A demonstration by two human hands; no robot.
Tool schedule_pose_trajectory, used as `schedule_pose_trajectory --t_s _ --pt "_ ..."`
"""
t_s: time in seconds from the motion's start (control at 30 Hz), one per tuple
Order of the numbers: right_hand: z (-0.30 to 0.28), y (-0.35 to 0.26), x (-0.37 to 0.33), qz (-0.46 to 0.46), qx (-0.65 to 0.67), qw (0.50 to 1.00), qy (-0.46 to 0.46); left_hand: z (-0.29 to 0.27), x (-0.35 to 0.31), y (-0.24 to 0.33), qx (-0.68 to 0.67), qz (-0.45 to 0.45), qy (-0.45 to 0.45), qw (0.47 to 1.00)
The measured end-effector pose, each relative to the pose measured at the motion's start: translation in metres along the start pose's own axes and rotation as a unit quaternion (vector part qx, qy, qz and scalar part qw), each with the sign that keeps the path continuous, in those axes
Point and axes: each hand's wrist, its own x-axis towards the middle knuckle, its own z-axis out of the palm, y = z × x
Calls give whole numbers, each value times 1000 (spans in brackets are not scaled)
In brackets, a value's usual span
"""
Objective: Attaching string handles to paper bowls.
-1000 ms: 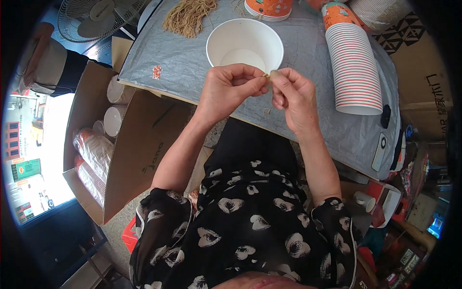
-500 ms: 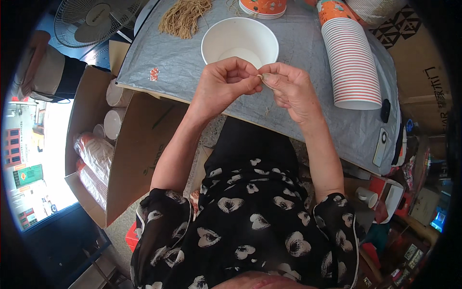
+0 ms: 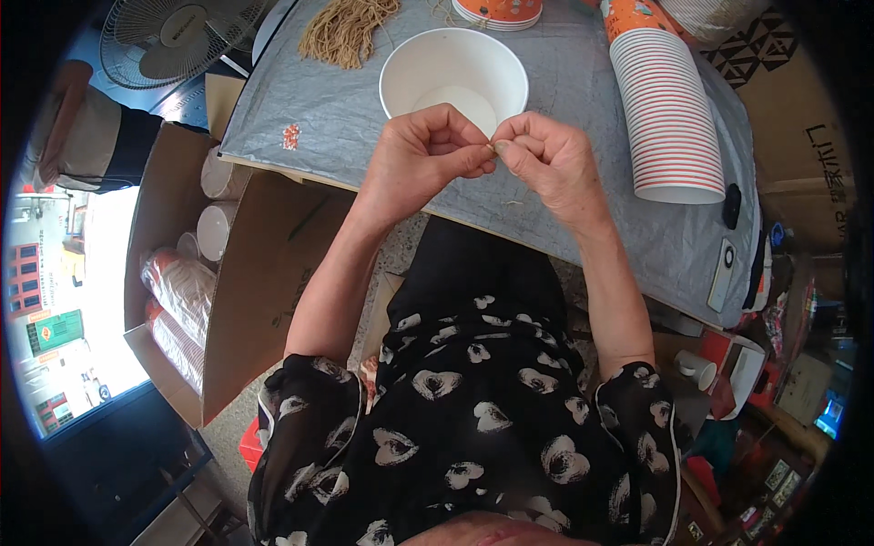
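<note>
The thumb and index finger of the left hand point(image 3: 423, 159) are pinched together, and so are those of the right hand point(image 3: 551, 168); the two pairs of fingertips meet, clamped on a tan cord point(image 3: 492, 148). Only a speck of the cord shows between the tips, and the fingers hide the rest, so its length and any knot cannot be told. The other fingers of both hands curl inward.

Directly beyond the hands stands a white tub point(image 3: 453, 64), open side up; the knuckles of the left hand cover part of its near side. Below the right hand, a thin loose strand point(image 3: 516, 201) lies on the grey cloth point(image 3: 574, 82) of the table. To the left on the cloth is a small orange-and-white patch point(image 3: 290, 136), and farther off lies a bundle of tan strings point(image 3: 350, 35). An orange printed tub point(image 3: 498, 11) stands behind the white one.

On the right, a long nested stack of tubs point(image 3: 669, 118) lies on its side, with a black object point(image 3: 731, 207) just beside its near end and a pale flat device point(image 3: 722, 276) near the table edge. Left of the table, an open cardboard box point(image 3: 264, 273) holds plastic-wrapped stacks point(image 3: 182, 291), and a fan point(image 3: 177, 36) stands beyond it.
</note>
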Motion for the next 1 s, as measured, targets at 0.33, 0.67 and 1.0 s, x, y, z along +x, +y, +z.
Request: schedule_pose_trajectory --t_s 0.33,0.67,1.0 --pt "-2 2 -8 114 247 962 0 -2 0 -2 -52 -3 -4 999" --pt "0 -5 -3 56 83 995 17 -3 0 -3 -47 0 -9 999" --pt "4 -1 -2 65 113 991 38 -4 -2 2 -72 -27 -7 997"
